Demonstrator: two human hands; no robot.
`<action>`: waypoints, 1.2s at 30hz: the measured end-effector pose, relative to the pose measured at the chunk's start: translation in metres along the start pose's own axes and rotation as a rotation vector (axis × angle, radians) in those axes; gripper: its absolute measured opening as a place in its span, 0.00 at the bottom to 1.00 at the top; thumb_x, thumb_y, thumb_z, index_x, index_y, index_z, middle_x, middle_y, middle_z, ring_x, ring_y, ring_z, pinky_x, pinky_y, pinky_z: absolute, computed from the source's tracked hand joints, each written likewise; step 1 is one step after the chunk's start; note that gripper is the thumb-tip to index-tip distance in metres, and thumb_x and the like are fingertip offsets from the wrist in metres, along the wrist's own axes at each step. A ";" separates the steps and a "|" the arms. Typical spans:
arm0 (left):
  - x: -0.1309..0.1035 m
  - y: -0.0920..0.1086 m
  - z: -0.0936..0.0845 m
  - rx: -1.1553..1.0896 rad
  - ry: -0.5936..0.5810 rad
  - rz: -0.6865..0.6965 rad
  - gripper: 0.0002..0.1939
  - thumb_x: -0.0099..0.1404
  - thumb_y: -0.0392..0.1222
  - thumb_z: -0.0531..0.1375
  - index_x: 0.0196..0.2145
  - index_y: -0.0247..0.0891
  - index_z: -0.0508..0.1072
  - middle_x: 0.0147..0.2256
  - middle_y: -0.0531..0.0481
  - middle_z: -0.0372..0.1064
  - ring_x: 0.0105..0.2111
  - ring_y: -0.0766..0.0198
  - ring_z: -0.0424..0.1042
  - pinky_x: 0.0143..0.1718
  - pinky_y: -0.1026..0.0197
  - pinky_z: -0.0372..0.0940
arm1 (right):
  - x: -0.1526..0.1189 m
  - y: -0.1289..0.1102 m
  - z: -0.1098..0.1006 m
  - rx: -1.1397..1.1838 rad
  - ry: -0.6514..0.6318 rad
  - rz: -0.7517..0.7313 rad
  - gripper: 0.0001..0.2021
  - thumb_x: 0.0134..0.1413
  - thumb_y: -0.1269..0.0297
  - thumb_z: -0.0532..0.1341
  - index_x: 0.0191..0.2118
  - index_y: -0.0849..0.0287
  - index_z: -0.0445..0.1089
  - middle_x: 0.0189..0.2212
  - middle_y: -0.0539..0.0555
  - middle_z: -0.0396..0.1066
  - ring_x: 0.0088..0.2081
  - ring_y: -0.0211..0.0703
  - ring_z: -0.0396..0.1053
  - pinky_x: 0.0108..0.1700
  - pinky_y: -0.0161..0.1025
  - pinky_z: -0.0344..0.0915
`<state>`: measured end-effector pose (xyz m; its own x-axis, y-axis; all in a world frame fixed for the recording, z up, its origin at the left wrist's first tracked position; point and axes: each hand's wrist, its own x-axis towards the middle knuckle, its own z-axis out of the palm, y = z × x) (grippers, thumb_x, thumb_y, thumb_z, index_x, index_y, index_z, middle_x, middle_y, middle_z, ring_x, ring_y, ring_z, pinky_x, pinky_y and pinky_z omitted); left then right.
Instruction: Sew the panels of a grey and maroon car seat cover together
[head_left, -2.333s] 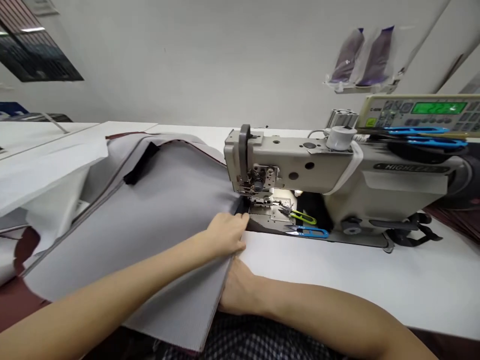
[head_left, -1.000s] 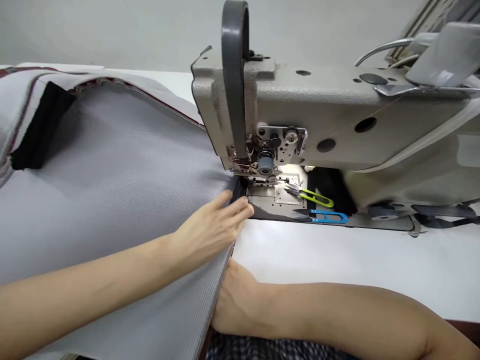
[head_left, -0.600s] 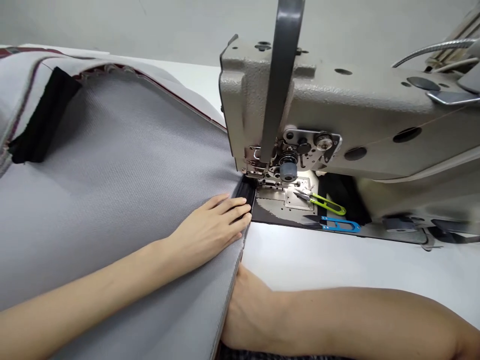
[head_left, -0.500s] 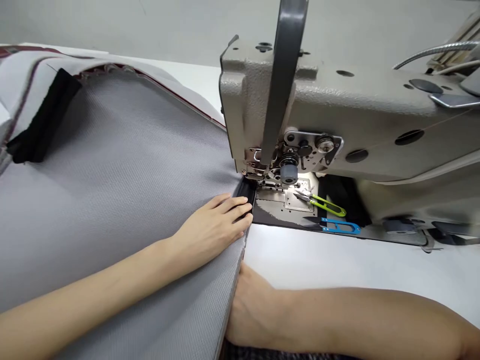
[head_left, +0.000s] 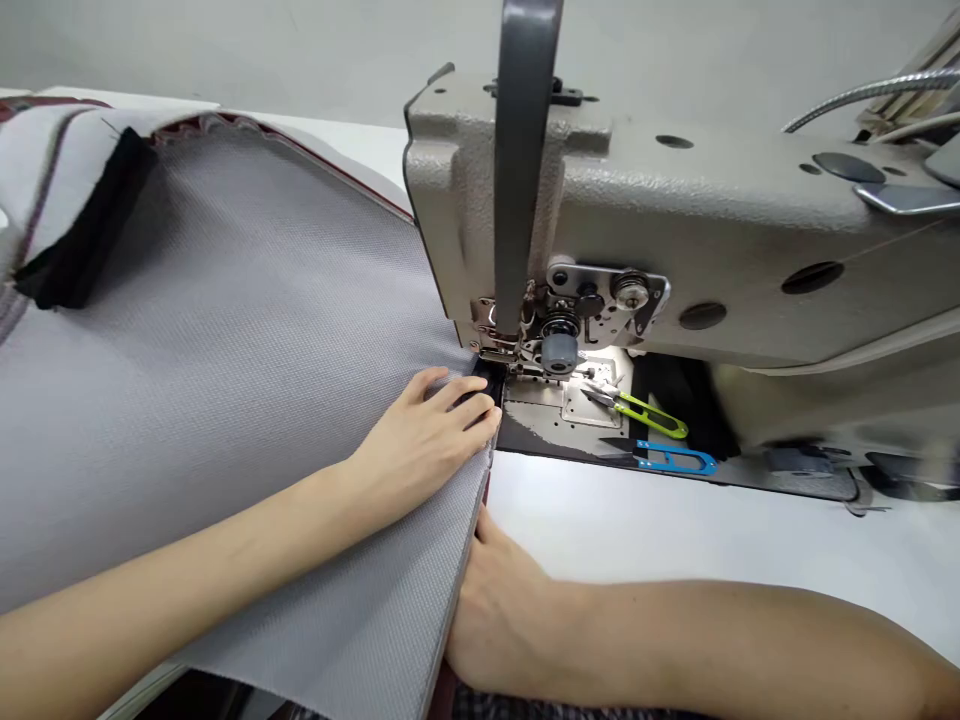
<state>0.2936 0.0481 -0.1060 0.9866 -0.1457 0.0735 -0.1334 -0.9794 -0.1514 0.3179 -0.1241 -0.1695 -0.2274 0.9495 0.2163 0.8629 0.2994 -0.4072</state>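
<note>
A large grey mesh fabric piece (head_left: pixel 300 300) spreads over the left side, its right edge running up to the sewing machine (head_left: pixel 637 220). My left hand (head_left: pixel 420 430) lies on top of it with fingers stretched out and slightly apart. Its fingertips press by a black strip (head_left: pixel 491 380) at the edge, just in front of the presser foot area. Lower down, my right hand (head_left: pixel 502 610) is at the same edge of the fabric, with its fingers hidden beneath or behind it. Whether they grip the layers cannot be seen.
Thread snips with green handles (head_left: pixel 649 412) and blue-handled snips (head_left: pixel 675 457) lie on the machine bed right of the needle area. A white table (head_left: pixel 637 530) extends in front. At the far left, a black fabric strip (head_left: pixel 94 225) rests on the grey piece.
The machine appears a little farther left in view. The fabric's lower edge now shows at the bottom left. Both hands keep nearly the same places along the fabric edge.
</note>
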 end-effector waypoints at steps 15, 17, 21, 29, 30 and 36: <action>0.018 -0.007 -0.002 0.111 -0.029 -0.007 0.16 0.73 0.32 0.48 0.52 0.36 0.70 0.50 0.44 0.71 0.58 0.51 0.60 0.56 0.46 0.53 | 0.011 0.019 0.003 -0.044 0.104 0.007 0.06 0.55 0.70 0.59 0.36 0.56 0.75 0.34 0.55 0.76 0.45 0.57 0.67 0.64 0.69 0.43; 0.019 -0.008 -0.002 0.112 -0.020 -0.002 0.16 0.72 0.31 0.49 0.52 0.35 0.70 0.50 0.43 0.71 0.57 0.51 0.60 0.56 0.45 0.54 | 0.012 0.021 -0.001 -0.027 0.091 0.018 0.07 0.55 0.68 0.60 0.37 0.58 0.75 0.34 0.55 0.77 0.45 0.56 0.68 0.63 0.66 0.47; 0.016 -0.009 0.003 0.088 0.025 0.008 0.16 0.71 0.29 0.50 0.51 0.34 0.70 0.49 0.44 0.71 0.57 0.52 0.61 0.57 0.47 0.53 | 0.013 0.023 -0.008 -0.016 0.052 0.006 0.07 0.56 0.66 0.61 0.37 0.59 0.76 0.30 0.55 0.76 0.42 0.55 0.69 0.61 0.65 0.51; 0.006 -0.009 0.004 0.067 0.101 0.045 0.17 0.72 0.29 0.48 0.53 0.33 0.70 0.52 0.49 0.70 0.56 0.55 0.62 0.60 0.48 0.50 | 0.013 0.022 -0.008 -0.014 0.068 0.015 0.06 0.54 0.67 0.60 0.35 0.59 0.75 0.30 0.55 0.76 0.42 0.55 0.69 0.62 0.65 0.50; 0.006 -0.008 0.002 0.067 0.095 0.039 0.17 0.71 0.28 0.48 0.53 0.33 0.70 0.52 0.49 0.70 0.56 0.55 0.62 0.59 0.48 0.51 | 0.012 0.022 -0.007 -0.008 0.062 0.016 0.06 0.54 0.68 0.60 0.34 0.59 0.75 0.31 0.55 0.77 0.42 0.55 0.69 0.63 0.64 0.49; 0.007 -0.006 0.000 0.066 0.121 0.015 0.16 0.71 0.29 0.49 0.52 0.35 0.70 0.48 0.49 0.73 0.55 0.55 0.64 0.55 0.46 0.53 | 0.012 0.022 -0.002 0.014 0.066 0.028 0.05 0.53 0.67 0.62 0.35 0.58 0.75 0.35 0.55 0.77 0.44 0.56 0.69 0.65 0.64 0.45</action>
<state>0.3011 0.0530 -0.1046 0.9655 -0.1796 0.1886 -0.1372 -0.9663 -0.2177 0.3354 -0.1068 -0.1738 -0.1727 0.9494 0.2622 0.8621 0.2744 -0.4259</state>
